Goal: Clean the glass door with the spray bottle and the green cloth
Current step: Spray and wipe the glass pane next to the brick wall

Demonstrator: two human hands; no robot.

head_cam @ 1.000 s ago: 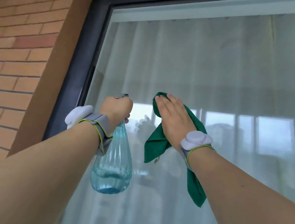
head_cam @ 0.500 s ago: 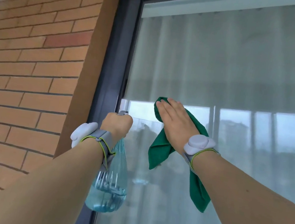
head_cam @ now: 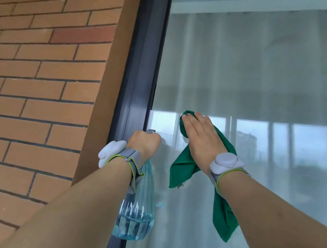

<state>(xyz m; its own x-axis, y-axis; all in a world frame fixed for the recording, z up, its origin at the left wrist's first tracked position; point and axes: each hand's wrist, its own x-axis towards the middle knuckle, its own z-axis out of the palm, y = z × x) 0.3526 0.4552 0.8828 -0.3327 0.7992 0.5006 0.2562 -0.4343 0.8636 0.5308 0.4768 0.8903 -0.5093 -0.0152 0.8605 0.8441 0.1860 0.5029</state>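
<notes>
Glass door [head_cam: 269,80] beside brick wall [head_cam: 40,64], curtain [head_cam: 251,58] behind pane.

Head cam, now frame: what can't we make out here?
- Spray bottle trigger and nozzle: mostly hidden by the left hand gripping the neck.
- Green cloth: its middle is covered by the flat right hand.
- Glass door: wet or streaked patches are lost in reflections and the pale curtain behind.
- Door bottom and right side: cut off by the frame edges.

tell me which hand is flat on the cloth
The right hand, fingers straight, pressing the green cloth to the glass; the left hand grips the spray bottle.
</notes>
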